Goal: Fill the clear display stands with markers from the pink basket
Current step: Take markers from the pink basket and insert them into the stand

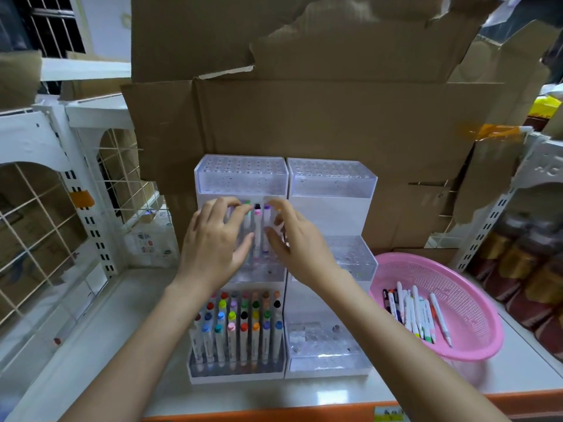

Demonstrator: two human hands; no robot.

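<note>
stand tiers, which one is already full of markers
The left stand's bottom tier: it is packed with capped markers. The middle tier above holds only a few, and its top tier and the whole right stand hold none.

back: torn cardboard sheets (304,117) | left: white wire-grid rack (45,208), barred window (51,22) | base: white counter (335,394), orange edge

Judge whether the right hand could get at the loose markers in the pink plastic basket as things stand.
Probably yes: the round pink mesh basket sits open-topped right of the clear stands, its white-barrelled markers lie uncovered, and nothing stands between them and the right hand.
</note>
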